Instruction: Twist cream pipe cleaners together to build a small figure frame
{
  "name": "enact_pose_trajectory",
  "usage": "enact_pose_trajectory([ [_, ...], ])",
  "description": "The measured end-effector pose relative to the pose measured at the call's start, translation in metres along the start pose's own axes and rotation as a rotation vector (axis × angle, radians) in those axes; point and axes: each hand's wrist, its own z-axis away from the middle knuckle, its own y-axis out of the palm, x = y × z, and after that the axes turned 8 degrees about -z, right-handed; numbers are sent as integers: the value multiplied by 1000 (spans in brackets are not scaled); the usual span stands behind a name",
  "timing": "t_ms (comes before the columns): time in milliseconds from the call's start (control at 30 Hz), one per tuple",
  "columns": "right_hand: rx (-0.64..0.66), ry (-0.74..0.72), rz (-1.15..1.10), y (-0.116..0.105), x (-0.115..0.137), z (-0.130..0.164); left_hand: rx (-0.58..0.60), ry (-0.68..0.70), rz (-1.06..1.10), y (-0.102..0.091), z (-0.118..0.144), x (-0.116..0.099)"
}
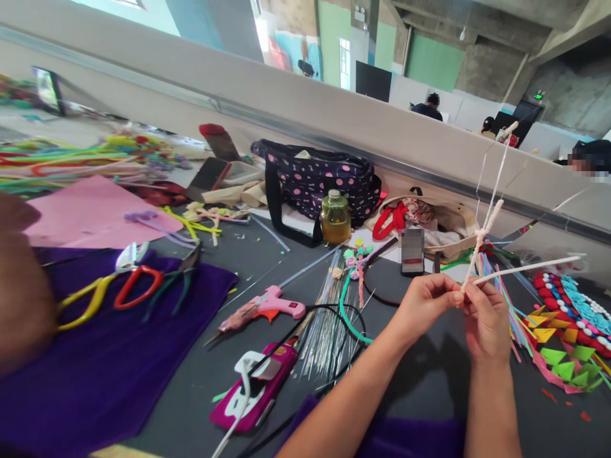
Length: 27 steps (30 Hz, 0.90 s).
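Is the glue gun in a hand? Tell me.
No. The glue gun lies on the table, while both hands pinch white stems.

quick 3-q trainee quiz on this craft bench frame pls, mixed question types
1. True or false: both hands, left hand and right hand, pinch the white fuzzy pipe-cleaner stem.
2. What lies on the purple cloth? A) pink hot-glue gun B) yellow- and red-handled scissors C) glass jar
3. Fill in: the pink hot-glue gun lies on the dark grey ____.

Key: 1 true; 2 B, the yellow- and red-handled scissors; 3 table.
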Motion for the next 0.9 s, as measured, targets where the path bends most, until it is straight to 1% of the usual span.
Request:
enact_pose_trajectory([
  [100, -16, -41, 19, 0, -2, -1, -27, -11, -50, 1, 0, -4],
  [233, -15, -103, 63, 1, -4, -1, -92, 17, -194, 1, 1, -8],
  [367, -20, -89, 82, 1, -4, 1, -139, 44, -290, 0, 1, -9],
  [500, -29, -82, 63, 1, -3, 2, -139, 45, -272, -2, 1, -9],
  [733, -1, -85, 29, 3, 0, 4, -89, 49, -243, -5, 1, -11],
  [900, 9, -26, 5, 3, 3, 6, -53, 41, -160, -4, 4, -13],
])
